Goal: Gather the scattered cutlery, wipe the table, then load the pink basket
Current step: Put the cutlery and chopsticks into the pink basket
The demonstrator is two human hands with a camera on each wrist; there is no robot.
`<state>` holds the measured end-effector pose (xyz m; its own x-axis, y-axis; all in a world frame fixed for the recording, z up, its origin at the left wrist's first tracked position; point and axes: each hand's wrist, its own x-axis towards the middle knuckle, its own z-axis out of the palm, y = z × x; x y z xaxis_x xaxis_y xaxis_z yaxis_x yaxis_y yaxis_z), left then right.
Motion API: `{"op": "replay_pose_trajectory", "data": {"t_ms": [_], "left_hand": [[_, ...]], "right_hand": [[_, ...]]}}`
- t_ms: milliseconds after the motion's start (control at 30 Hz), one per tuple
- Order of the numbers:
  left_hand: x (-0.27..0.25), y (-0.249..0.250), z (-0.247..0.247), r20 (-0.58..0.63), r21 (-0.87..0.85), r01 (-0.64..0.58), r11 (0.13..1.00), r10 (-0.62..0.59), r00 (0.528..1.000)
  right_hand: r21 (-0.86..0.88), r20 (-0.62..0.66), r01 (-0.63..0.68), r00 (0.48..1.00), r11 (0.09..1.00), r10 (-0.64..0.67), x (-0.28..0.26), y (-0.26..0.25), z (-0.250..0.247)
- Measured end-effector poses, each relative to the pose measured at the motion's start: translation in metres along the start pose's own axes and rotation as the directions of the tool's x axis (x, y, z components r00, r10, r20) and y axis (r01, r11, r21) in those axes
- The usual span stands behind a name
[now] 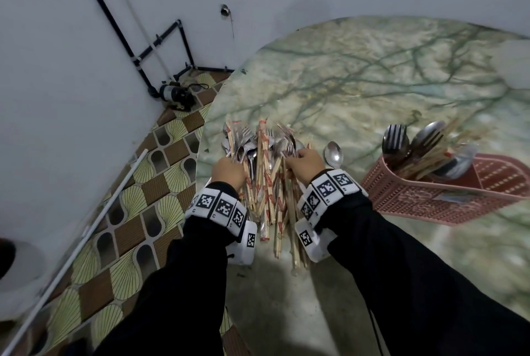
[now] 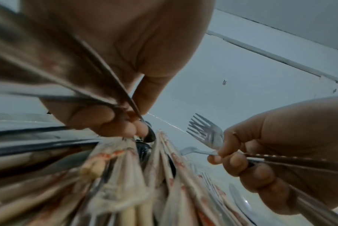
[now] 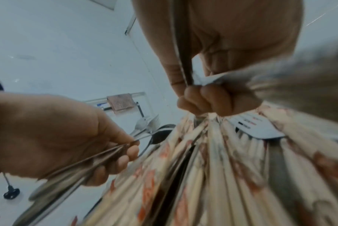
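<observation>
A heap of metal cutlery and paper-wrapped chopsticks [image 1: 265, 183] lies by the left rim of the marble table [image 1: 358, 74]. My left hand [image 1: 229, 166] grips a bunch of spoon handles [image 2: 123, 107] at the heap's left side; the spoon bowls [image 3: 154, 133] stick out past its fingers. My right hand [image 1: 301, 156] grips fork handles at the heap's right side, tines [image 2: 203, 131] pointing away. One spoon [image 1: 333, 153] lies alone just right of it. The pink basket [image 1: 424, 197] lies further right, holding forks, spoons and chopsticks [image 1: 415, 149].
The table's curved edge [image 1: 206, 131] runs just left of the heap, with patterned floor tiles [image 1: 137, 197] below. A small pump [image 1: 177, 94] and black pipes sit in the wall corner. A pale blurred object [image 1: 513, 65] lies at the table's far right.
</observation>
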<state>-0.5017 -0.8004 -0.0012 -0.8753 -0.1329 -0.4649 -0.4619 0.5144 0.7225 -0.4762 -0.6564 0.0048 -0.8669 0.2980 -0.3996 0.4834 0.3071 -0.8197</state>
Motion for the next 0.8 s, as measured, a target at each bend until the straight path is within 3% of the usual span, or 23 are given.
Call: {"op": "replay_pose_trajectory", "data": {"t_ms": [167,333,600,800], "left_hand": [[-0.008,0.005,0.003,-0.046,-0.077,0.003,0.997,-0.006,0.999],[-0.024,0.01,0.013,-0.089,-0.201,-0.049,0.978,0.032,0.995],[-0.02,0.009,0.031,-0.079,0.018,-0.091,0.996,0.092,0.993],[-0.012,0.004,0.038,-0.087,0.066,-0.097,0.993,0.103,0.991]], "right_hand": [[0.165,0.132,-0.086,0.989,0.983,0.065,-0.009,-0.01,-0.017],[0.323,0.062,-0.149,0.989,0.934,0.137,-0.008,-0.018,-0.018],[0.055,-0.057,-0.135,0.989,0.989,0.138,0.006,0.001,0.011],[-0.142,-0.139,-0.082,0.988,0.986,0.062,0.018,-0.002,0.018]]}}
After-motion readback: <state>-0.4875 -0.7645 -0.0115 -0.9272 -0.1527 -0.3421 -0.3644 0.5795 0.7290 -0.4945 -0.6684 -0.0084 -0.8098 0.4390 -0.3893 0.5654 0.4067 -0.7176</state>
